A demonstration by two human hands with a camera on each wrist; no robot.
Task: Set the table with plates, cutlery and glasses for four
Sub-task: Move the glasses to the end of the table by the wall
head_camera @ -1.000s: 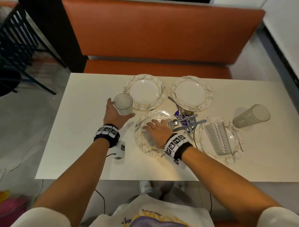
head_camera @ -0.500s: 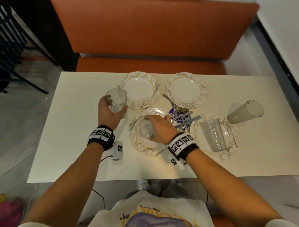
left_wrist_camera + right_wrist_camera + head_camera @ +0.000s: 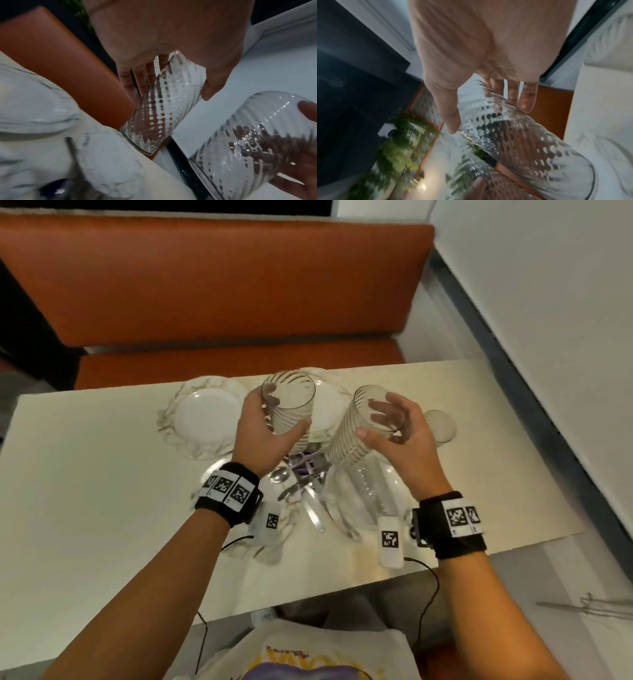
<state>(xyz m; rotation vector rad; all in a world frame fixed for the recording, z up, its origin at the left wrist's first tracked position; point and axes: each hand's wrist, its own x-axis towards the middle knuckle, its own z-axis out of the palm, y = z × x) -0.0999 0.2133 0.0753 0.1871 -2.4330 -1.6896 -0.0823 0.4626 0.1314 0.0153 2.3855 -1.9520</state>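
Two clear ribbed glasses are held up above the white table (image 3: 85, 474). My left hand (image 3: 285, 419) grips one glass (image 3: 291, 386) upright around its body, thumb in front; the left wrist view shows this glass (image 3: 163, 105) too. My right hand (image 3: 375, 422) holds the other glass (image 3: 346, 446) tilted, thumb on the near side, fingers spread behind; that glass (image 3: 513, 135) fills the right wrist view. Below lie a cutlery pile (image 3: 301, 491), a near plate (image 3: 342, 522) with a third glass (image 3: 373, 491) lying on it, and a far plate (image 3: 205, 419).
A fourth glass (image 3: 440, 426) stands at the far right of the table. Another plate (image 3: 327, 409) sits behind the held glasses, and one more near plate (image 3: 270, 549) is mostly hidden under my left wrist. An orange bench (image 3: 205, 285) runs along the far side, a white wall (image 3: 548, 302) to the right.
Both hands have lifted their glasses off the table and moved right. The right hand picked its glass up from the near left plate. The head view swung right.
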